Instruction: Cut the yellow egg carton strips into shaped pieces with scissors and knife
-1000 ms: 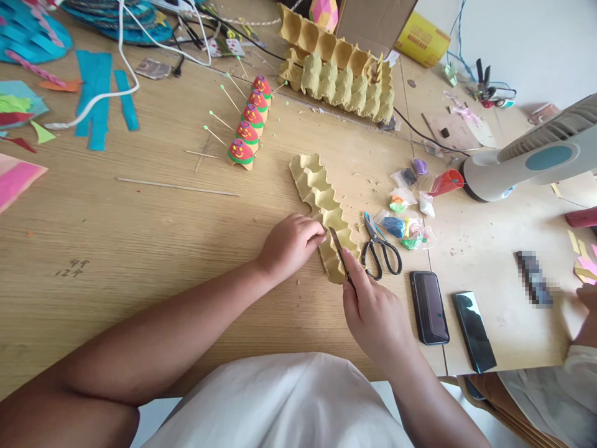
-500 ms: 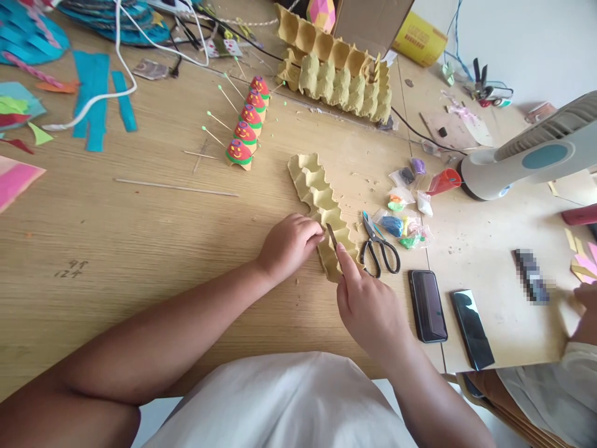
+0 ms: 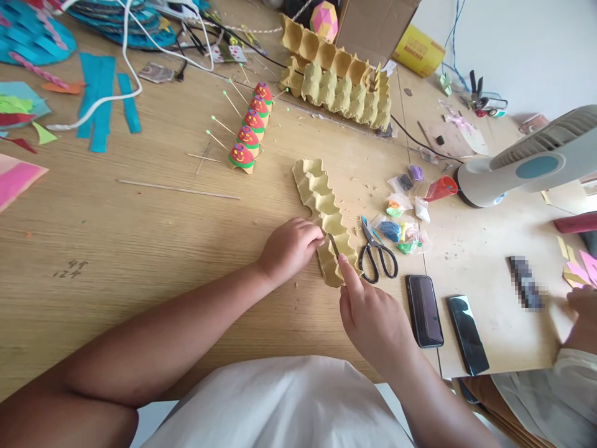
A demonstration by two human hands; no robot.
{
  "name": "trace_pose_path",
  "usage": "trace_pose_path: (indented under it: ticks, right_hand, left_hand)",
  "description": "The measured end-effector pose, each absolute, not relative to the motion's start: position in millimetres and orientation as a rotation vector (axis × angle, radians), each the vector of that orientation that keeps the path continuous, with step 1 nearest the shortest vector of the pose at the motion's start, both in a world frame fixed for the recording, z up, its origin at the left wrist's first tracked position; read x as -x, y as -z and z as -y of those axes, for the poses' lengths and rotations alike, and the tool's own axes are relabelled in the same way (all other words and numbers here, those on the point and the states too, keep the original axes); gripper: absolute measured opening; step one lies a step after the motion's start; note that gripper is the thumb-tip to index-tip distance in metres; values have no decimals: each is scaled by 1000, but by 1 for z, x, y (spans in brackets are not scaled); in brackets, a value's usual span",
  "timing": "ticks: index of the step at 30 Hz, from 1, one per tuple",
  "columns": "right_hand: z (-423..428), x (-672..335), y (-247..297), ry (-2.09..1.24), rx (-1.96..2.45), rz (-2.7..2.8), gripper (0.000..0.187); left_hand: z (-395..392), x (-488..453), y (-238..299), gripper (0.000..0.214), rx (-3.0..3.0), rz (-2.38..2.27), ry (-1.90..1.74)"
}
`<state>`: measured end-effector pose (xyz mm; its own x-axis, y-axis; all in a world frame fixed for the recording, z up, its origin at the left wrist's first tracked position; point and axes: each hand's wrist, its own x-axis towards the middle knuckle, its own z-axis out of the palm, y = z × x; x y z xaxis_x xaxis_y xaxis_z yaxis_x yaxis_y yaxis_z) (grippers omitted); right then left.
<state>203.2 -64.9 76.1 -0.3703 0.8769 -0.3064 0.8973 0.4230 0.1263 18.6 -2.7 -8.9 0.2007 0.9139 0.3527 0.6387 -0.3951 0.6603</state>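
A strip of pale yellow egg carton (image 3: pixel 332 222) lies on the table in front of me, its hollows facing up. My left hand (image 3: pixel 293 249) is closed on the strip's left edge, thumb and fingers pinching it. In my right hand (image 3: pixel 373 308) is a knife (image 3: pixel 333 244) with a narrow blade; the forefinger is stretched along it. The blade reaches into the strip beside my left fingertips, and the handle is hidden in my palm. Black-handled scissors (image 3: pixel 377 252) lie just right of the strip.
Painted egg-carton caterpillars (image 3: pixel 249 134) with green-tipped sticks stand beyond my left hand. More egg cartons (image 3: pixel 345 87) sit at the back. To the right are bags of coloured clay (image 3: pixel 396 229), two phones (image 3: pixel 424 310), a fan (image 3: pixel 517 165) and another person's hand (image 3: pixel 584 308).
The knife blade has drawn slightly back toward me along the strip, with my right hand moving a little lower. My left hand keeps its hold. The whole view has shifted slightly.
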Motion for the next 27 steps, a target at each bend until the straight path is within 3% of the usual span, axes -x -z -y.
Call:
trace_pose_path:
  ticks: [27]
  right_hand:
    - [78, -202, -69, 129, -1630, -2384, 54]
  left_hand:
    - [5, -18, 10, 7, -2118, -1339, -1005]
